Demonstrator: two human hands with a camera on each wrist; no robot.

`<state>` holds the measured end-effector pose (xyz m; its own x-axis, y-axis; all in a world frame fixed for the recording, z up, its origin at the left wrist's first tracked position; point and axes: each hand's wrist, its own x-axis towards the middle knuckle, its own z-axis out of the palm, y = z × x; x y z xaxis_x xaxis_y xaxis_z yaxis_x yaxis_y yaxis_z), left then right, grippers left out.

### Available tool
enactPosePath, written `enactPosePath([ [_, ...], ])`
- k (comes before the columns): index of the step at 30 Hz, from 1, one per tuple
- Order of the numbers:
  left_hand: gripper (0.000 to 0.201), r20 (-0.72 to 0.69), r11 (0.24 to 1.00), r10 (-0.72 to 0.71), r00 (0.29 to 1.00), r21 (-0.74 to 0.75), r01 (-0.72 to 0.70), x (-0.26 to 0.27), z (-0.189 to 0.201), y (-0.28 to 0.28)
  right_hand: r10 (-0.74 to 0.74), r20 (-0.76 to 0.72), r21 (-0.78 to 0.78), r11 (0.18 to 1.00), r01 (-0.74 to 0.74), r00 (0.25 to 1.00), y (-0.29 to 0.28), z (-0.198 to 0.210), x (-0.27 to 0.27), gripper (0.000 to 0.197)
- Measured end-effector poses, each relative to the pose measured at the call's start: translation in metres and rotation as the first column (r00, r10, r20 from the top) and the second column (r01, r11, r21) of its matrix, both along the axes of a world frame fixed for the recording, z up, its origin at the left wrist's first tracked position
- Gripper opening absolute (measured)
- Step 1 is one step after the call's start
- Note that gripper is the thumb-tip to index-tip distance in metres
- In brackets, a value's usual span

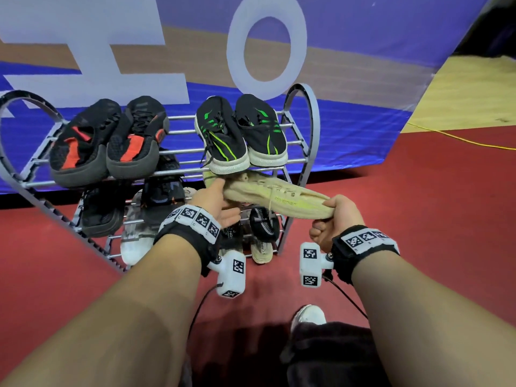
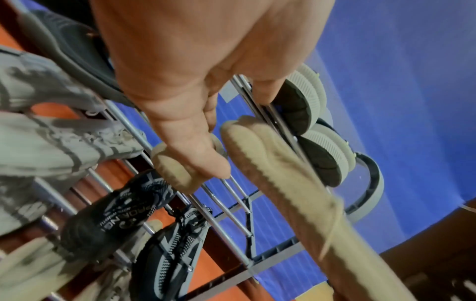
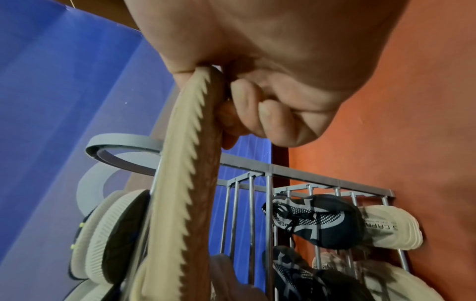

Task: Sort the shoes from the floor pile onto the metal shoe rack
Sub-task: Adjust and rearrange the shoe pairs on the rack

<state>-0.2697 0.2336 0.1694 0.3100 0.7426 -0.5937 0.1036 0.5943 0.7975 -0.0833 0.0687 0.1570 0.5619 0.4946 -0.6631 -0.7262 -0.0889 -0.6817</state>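
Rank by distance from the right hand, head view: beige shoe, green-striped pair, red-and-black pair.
From the right hand:
1. Beige shoe, in its grip.
2. Green-striped pair, top shelf, right end.
3. Red-and-black pair, top shelf, far left.

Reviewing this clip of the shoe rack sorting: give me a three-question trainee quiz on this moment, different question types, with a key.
1. True or false: the beige shoe is held by both hands at once.
2. Multiple choice: on the top shelf of the metal shoe rack, the black and green pair sits toward which end in the head view? A. left B. right C. middle
3. Fill in: the right hand grips the beige shoe at one ____.

Key
1. True: the left hand holds the other end.
2. B; the black and red pair is at the left.
3. end
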Motion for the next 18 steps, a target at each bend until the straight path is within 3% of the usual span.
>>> enactPosePath([
  [4, 0.042, 0.03, 0.994, 0.033, 0.999, -0.106, -0.029, -0.005, -0.004, 0.002, 0.013, 0.023, -0.057, 0.998, -0.012, 1.0, -0.006, 0.0, 0.002, 0.007],
  [10, 0.03, -0.105, 0.989, -0.143, 0.984, -0.061, 0.137, -0.024, -0.005, 0.007, 0.039, 0.017, -0.06, 0.997, -0.037, 0.999, 0.003, -0.001, -0.001, 0.01],
  [15, 0.017, -0.036, 0.964, -0.253, 0.967, -0.092, 0.249, -0.047, 0.004, 0.009, 0.051, -0.031, -0.037, 0.998, -0.052, 0.998, 0.016, -0.002, -0.007, 0.02],
  [18, 0.022, -0.007, 0.949, -0.305, 0.952, -0.086, 0.303, -0.061, 0.01, 0.008, -0.002, -0.066, 0.026, 1.0, 0.004, 0.998, 0.023, -0.001, -0.013, 0.028],
])
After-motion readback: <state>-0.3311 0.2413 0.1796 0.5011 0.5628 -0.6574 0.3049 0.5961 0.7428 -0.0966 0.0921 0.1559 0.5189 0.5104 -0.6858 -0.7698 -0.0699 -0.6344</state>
